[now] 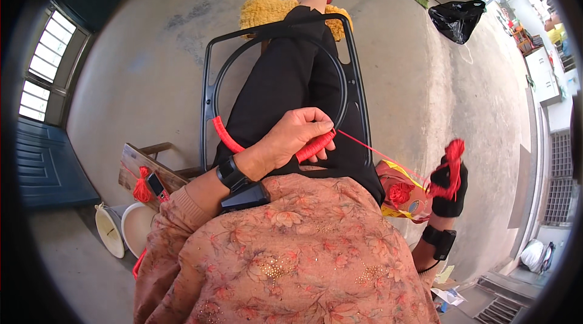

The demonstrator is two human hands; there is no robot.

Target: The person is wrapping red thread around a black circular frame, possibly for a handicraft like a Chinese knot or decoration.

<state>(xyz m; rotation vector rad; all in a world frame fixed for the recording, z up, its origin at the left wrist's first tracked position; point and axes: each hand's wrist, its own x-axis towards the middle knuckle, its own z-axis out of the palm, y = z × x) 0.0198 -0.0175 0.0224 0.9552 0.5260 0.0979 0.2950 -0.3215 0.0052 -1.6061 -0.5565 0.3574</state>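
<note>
A black metal frame [207, 81] with a round ring inside it lies across my lap. Red cord [228, 136] is wound in tight turns around the near part of the ring. My left hand [302, 133] is closed on the wrapped ring at its right side, thumb and forefinger pinched where the winding ends. From there a single red strand [382, 155] runs taut to the right. Out at the right, my right hand [450, 193], in a black glove, is closed around a bundle of red cord [453, 163]. Its fingertips are partly hidden by the cord.
A red and yellow bag [398, 210] with more red cord stands by my right hip. To my left are a wooden bench [143, 163] with a red cord bundle [143, 185] and phone, and buckets [110, 231]. A yellow cushioned stool [258, 11] is under my legs; a black bag [458, 20] lies ahead right.
</note>
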